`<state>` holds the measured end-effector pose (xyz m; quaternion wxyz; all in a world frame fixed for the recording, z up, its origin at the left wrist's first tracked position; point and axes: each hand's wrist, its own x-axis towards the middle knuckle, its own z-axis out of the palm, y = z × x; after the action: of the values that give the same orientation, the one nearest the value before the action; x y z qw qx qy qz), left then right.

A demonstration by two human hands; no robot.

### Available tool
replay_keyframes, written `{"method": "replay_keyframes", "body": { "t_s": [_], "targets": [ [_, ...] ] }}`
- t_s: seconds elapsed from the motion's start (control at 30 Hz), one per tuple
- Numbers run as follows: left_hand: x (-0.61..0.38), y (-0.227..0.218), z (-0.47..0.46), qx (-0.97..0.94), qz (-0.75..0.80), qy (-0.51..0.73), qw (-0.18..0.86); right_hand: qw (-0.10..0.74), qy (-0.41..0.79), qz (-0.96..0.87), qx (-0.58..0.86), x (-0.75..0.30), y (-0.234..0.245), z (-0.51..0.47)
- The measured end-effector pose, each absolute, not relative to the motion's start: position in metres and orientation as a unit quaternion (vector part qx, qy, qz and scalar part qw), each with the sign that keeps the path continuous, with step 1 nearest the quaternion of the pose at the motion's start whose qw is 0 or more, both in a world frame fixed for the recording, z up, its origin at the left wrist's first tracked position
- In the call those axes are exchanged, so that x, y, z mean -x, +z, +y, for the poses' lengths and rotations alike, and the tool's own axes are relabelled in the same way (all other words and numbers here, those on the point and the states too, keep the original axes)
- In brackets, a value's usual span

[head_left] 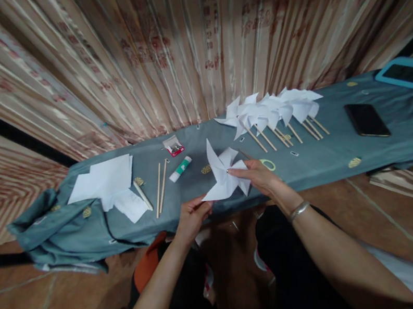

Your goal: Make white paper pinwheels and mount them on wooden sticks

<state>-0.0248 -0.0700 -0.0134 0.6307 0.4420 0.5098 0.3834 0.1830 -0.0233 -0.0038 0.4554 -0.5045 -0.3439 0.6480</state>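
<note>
Between my hands a white paper pinwheel is held above the front edge of the cloth-covered table. My right hand grips it near the middle, thumb at the small pin in its centre. With its fingers closed, my left hand pinches the tip of the lower left blade. No stick shows on this pinwheel; its back is hidden. Just beyond lies a green and white glue stick, and scissors with a pale green handle lie partly behind my right hand.
Several finished pinwheels on wooden sticks lie in an overlapping row. Left are white paper sheets, loose wooden sticks, a white pen and a small red box of pins. Right are a black phone and a blue-framed tablet.
</note>
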Motion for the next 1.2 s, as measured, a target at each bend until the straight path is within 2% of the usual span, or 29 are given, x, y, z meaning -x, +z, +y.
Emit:
{"method": "replay_keyframes", "body": {
  "t_s": [0.23,0.43,0.63,0.97,1.2],
  "targets": [
    [0.022,-0.023,-0.074,-0.419,0.518,0.404,0.627,0.444,0.614,-0.385,0.527,-0.178,-0.016,-0.015],
    [0.017,-0.030,-0.075,-0.332,0.518,0.424,0.665,0.401,0.592,-0.425,0.555,-0.173,-0.015,-0.006],
    [0.021,-0.025,-0.086,-0.281,0.517,0.429,0.686,0.274,0.535,-0.515,0.612,-0.166,-0.006,0.008],
    [0.020,-0.030,-0.095,-0.189,0.525,0.423,0.714,0.024,0.319,-0.689,0.650,-0.146,0.014,0.034],
    [0.021,-0.027,-0.096,-0.162,0.515,0.407,0.737,-0.084,0.235,-0.734,0.632,-0.136,0.021,0.044]
  ]
}}
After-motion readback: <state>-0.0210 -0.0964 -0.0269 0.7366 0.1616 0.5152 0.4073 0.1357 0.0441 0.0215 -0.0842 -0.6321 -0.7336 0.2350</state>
